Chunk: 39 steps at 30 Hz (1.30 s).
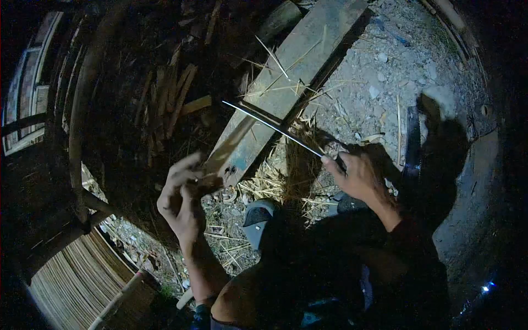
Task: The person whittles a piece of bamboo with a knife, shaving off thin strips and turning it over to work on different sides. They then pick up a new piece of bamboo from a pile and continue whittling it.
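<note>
My right hand (358,175) is closed around the handle of a long-bladed knife (275,127). Its thin blade points up and to the left, seen nearly edge-on, and crosses above a wide wooden plank (300,58). At the plank's lower end is my left hand (184,203), raised with bent fingers and smeared by motion. Whether those fingers hold anything is not clear. Thin pale slivers (273,58) lie across the plank, and straw-like shavings (267,184) are heaped beside its lower end.
Split wood pieces (175,93) are piled in the dark on the left. A bundle of thin strips (82,280) lies at lower left. Stony ground (379,82) stretches along the right, with a dark flat bar (411,143) on it. My footwear (257,223) shows below the plank.
</note>
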Motion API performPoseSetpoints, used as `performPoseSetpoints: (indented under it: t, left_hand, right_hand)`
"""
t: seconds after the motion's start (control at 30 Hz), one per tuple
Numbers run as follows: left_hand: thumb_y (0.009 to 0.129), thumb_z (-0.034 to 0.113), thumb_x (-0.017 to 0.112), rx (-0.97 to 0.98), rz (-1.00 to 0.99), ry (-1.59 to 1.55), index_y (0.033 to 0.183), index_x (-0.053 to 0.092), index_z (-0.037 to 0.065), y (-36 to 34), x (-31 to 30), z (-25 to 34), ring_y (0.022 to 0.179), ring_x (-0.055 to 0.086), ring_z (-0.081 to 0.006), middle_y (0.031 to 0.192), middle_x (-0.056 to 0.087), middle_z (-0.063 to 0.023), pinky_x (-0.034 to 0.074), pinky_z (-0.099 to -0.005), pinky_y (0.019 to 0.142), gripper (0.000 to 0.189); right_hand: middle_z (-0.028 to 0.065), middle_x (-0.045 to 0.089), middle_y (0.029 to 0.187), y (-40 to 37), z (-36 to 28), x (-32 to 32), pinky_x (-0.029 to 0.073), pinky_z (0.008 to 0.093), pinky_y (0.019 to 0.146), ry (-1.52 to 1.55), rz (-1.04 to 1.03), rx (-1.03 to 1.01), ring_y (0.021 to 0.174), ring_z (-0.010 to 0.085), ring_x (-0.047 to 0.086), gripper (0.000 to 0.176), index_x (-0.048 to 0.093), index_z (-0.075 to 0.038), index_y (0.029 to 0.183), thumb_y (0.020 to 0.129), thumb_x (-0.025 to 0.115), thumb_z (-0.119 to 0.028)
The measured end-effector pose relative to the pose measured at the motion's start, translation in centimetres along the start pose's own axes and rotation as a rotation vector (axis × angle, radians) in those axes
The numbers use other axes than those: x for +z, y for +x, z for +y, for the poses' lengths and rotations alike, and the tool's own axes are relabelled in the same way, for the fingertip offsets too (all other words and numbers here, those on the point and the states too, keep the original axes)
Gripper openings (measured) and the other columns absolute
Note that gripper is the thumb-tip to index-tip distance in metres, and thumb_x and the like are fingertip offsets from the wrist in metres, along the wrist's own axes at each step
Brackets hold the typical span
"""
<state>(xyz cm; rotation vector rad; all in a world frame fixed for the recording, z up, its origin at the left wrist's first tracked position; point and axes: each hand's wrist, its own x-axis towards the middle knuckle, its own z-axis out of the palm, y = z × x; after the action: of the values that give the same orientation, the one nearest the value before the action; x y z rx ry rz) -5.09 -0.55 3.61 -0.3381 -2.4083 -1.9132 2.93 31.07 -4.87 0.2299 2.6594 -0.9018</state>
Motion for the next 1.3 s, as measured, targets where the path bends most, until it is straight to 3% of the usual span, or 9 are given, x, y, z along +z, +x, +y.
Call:
performPoseSetpoints:
  t: [0.17,0.3,0.43,0.53,0.57,0.67,0.73,0.8,1.3]
  left_hand:
    - [0.088,0.008,0.069,0.007,0.041,0.157,0.105,0.066,-0.004,0.0,0.5,0.1,0.093,0.068,-0.0243,0.108,0.066,-0.0185,0.057,-0.0352,0.076,0.021]
    - [0.084,-0.004,0.064,0.048,0.232,0.653,0.099,0.068,-0.003,-0.6,0.2,-0.3,0.080,0.069,-0.0225,0.091,0.070,-0.0135,0.054,-0.0305,0.070,0.016]
    - [0.085,-0.002,0.063,0.033,0.245,0.700,0.098,0.068,-0.003,-1.1,-0.4,-0.7,0.080,0.069,-0.0230,0.092,0.070,-0.0143,0.054,-0.0307,0.071,0.014]
    - [0.086,0.000,0.063,0.088,0.292,0.711,0.099,0.068,-0.003,-1.4,-1.1,-1.2,0.082,0.069,-0.0215,0.093,0.070,-0.0150,0.054,-0.0311,0.073,0.014]
    - [0.087,0.000,0.063,0.138,0.259,0.751,0.101,0.068,-0.004,-1.3,-1.0,-0.8,0.083,0.069,-0.0207,0.093,0.069,-0.0158,0.054,-0.0311,0.074,0.015]
    - [0.088,0.000,0.062,0.183,0.227,0.712,0.103,0.067,-0.006,-1.1,-0.9,-0.9,0.086,0.068,-0.0194,0.093,0.069,-0.0163,0.053,-0.0305,0.076,0.017]
    - [0.089,0.000,0.061,0.178,0.226,0.628,0.104,0.066,-0.007,-1.2,-0.4,-0.8,0.087,0.068,-0.0189,0.093,0.068,-0.0160,0.053,-0.0299,0.076,0.017]
    - [0.092,0.001,0.059,0.014,0.282,0.512,0.105,0.066,-0.008,-1.0,0.4,0.0,0.088,0.066,-0.0172,0.093,0.068,-0.0143,0.053,-0.0288,0.077,0.017]
    - [0.093,0.000,0.059,-0.033,0.282,0.550,0.103,0.065,-0.009,-0.8,-0.3,1.0,0.084,0.062,-0.0131,0.092,0.068,-0.0123,0.049,-0.0258,0.077,0.014]
  right_hand:
    - [0.0209,0.054,0.060,-0.8,-0.9,0.9,0.042,0.0465,0.054,0.073,0.020,0.008,0.055,0.0371,0.058,0.046,0.062,-0.001,0.076,0.094,0.058,-0.043]
    - [0.0159,0.053,0.056,-1.4,-5.0,-1.7,0.042,0.0432,0.047,0.179,-0.068,-0.100,0.047,0.0299,0.056,0.042,0.063,-0.002,0.078,0.094,0.059,-0.041]
    - [0.0089,0.048,0.047,-1.2,-7.6,-1.5,0.041,0.0372,0.040,0.328,0.092,-0.388,0.039,0.0208,0.047,0.046,0.060,-0.002,0.072,0.093,0.060,-0.043]
    - [0.0090,0.049,0.048,-0.4,-6.4,0.6,0.041,0.0372,0.040,0.125,0.108,-0.316,0.039,0.0195,0.049,0.044,0.060,-0.002,0.072,0.092,0.063,-0.041]
    - [0.0099,0.048,0.046,0.0,-6.2,0.4,0.039,0.0373,0.039,0.210,-0.024,-0.163,0.038,0.0217,0.048,0.045,0.059,-0.001,0.071,0.092,0.064,-0.041]
    - [0.0114,0.046,0.045,-1.1,-5.0,1.6,0.037,0.0379,0.039,0.133,0.201,-0.361,0.037,0.0224,0.046,0.047,0.058,-0.001,0.069,0.092,0.063,-0.042]
    - [0.0133,0.044,0.045,0.0,-5.2,0.5,0.036,0.0391,0.039,0.267,0.080,-0.301,0.037,0.0239,0.046,0.049,0.057,-0.001,0.069,0.092,0.062,-0.043]
    - [0.0148,0.044,0.046,0.8,-3.9,1.4,0.037,0.0408,0.040,0.134,-0.015,-0.053,0.037,0.0254,0.047,0.049,0.057,0.000,0.069,0.093,0.062,-0.043]
    - [0.0236,0.059,0.060,0.8,-0.5,2.6,0.048,0.0496,0.053,0.094,0.111,-0.037,0.056,0.0428,0.061,0.049,0.063,0.000,0.075,0.090,0.062,-0.046]
